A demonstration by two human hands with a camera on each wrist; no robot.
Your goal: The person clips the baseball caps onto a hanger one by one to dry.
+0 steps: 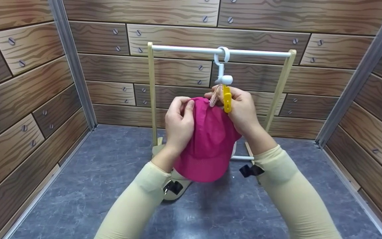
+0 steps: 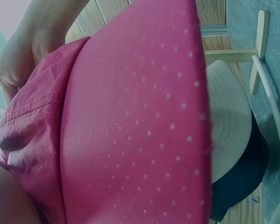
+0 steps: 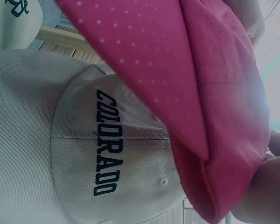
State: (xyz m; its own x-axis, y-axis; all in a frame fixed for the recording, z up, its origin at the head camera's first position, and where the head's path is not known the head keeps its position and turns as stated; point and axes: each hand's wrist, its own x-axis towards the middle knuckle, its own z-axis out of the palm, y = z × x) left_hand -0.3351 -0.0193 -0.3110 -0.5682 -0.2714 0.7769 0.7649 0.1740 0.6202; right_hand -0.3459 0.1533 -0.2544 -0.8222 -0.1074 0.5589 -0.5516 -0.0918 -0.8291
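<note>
A pink cap (image 1: pixel 207 139) hangs brim down between the hands, below a white hanger (image 1: pixel 221 68) hooked over the rack's rail. My left hand (image 1: pixel 180 122) pinches the cap's upper left edge between thumb and fingers. At the top of the cap, my right hand (image 1: pixel 244 106) has its curled fingers around a pale pink clip (image 1: pixel 214 98), whose lower end sits at the fabric. A yellow clip (image 1: pixel 227 99) hangs in front of the right hand and hides part of its fingers. The perforated brim of the pink cap (image 2: pixel 140 112) fills the left wrist view.
A garment rack (image 1: pixel 184 49) with wooden posts stands on the grey floor (image 1: pixel 118 199). Behind the pink cap is a beige cap lettered COLORADO (image 3: pixel 130 144). Another pale cap (image 3: pixel 14 28) and a dark cap (image 2: pixel 245 172) are close by. Wood-patterned walls (image 1: pixel 104 69) enclose the space.
</note>
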